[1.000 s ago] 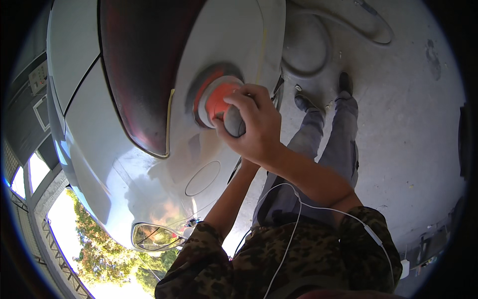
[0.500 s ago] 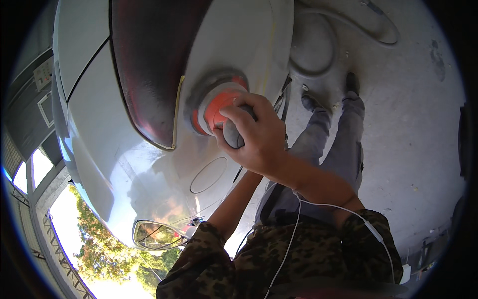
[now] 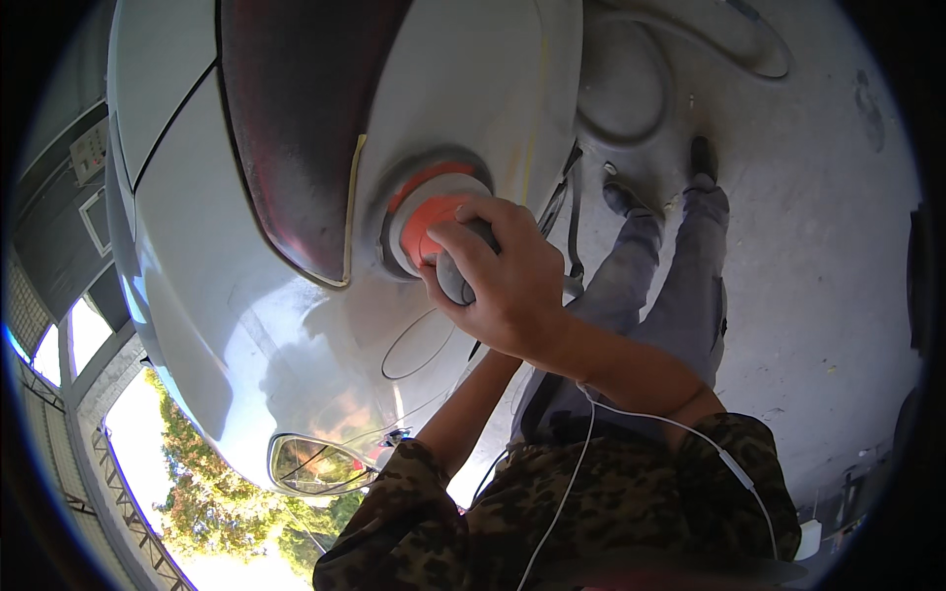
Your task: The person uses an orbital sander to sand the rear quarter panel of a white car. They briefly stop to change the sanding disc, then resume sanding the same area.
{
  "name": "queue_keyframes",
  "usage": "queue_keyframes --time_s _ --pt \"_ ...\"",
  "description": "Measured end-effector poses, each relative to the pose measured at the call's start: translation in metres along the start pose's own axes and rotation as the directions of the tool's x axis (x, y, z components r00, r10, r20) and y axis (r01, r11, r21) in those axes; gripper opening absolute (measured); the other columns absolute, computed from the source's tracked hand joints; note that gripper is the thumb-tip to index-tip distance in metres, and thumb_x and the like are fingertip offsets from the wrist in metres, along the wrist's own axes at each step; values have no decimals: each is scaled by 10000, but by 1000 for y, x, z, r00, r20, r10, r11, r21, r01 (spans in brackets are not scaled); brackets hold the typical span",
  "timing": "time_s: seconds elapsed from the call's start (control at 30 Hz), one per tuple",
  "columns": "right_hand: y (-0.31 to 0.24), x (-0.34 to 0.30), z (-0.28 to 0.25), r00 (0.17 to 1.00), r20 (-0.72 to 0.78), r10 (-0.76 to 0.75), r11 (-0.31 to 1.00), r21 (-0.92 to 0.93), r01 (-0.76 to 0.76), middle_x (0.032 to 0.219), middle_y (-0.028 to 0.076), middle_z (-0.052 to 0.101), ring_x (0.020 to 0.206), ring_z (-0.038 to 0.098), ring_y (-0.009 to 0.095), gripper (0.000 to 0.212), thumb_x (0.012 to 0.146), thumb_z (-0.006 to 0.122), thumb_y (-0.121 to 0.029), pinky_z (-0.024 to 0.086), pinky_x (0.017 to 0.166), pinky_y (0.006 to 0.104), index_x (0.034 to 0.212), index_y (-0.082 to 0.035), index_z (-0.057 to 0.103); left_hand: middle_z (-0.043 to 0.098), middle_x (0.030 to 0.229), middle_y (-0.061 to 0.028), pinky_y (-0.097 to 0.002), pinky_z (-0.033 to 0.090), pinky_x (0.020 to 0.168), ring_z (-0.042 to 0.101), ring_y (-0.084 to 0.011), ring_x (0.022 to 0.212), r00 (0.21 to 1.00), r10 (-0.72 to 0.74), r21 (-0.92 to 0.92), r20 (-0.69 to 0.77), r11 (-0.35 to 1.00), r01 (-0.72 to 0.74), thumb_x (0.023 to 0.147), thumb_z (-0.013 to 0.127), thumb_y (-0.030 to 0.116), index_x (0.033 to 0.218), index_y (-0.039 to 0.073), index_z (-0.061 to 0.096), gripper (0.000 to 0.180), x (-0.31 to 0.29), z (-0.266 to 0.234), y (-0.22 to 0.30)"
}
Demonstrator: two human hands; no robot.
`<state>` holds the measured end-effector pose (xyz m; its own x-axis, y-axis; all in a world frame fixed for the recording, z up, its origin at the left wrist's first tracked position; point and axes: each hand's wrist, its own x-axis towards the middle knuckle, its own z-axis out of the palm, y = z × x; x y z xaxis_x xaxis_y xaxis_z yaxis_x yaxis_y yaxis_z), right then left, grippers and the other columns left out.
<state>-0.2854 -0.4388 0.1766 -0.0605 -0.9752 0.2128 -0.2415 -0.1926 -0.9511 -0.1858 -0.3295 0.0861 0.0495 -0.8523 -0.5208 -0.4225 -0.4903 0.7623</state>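
The orange sander (image 3: 419,229) was against the pale car (image 3: 202,261), near a dark panel (image 3: 296,118). The right hand (image 3: 510,284) curled its fingers around the grey grip (image 3: 454,280). The left hand was hidden, so I could not tell if it was spread or holding something.

I'm looking through one fisheye lens worn on the person's head, upright and angled down past the camouflage top (image 3: 621,492) toward the shoes (image 3: 701,158). It sits close above the right hand (image 3: 512,281), which lands near mid-view. Car body (image 3: 227,276) fills my left, floor (image 3: 808,295) my right, edges bowing toward a dark round rim.
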Motion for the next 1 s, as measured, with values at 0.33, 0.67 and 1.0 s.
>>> queue_keyframes --time_s 0.33,0.67,1.0 --pt "3 8 -4 999 -1 -34 998 56 34 1147 78 620 915 668 298 554 693 930 -139 596 694 404 1174 -173 657 636 1226 -78 -357 512 929 603 -194 1088 1000 5 -23 29 1000 -4 1000 758 150 1363 37 594 414 -4 1 -6" --pt "16 28 -10 988 -126 85 996 44 -80 1136 102 651 944 730 321 547 665 938 -110 633 757 414 1152 -139 689 633 1181 -38 -332 515 895 597 -142 1033 998 28 -85 52 996 -23 1016 746 126 1311 45 645 322 -6 0 -8" --pt "20 43 -10 979 -149 139 990 25 -136 1134 109 654 970 724 324 556 666 937 -115 625 775 405 1159 -135 682 641 1033 -9 -310 504 820 580 -120 921 981 188 37 -40 982 -187 1016 755 119 1133 46 684 154 1 -5 6"
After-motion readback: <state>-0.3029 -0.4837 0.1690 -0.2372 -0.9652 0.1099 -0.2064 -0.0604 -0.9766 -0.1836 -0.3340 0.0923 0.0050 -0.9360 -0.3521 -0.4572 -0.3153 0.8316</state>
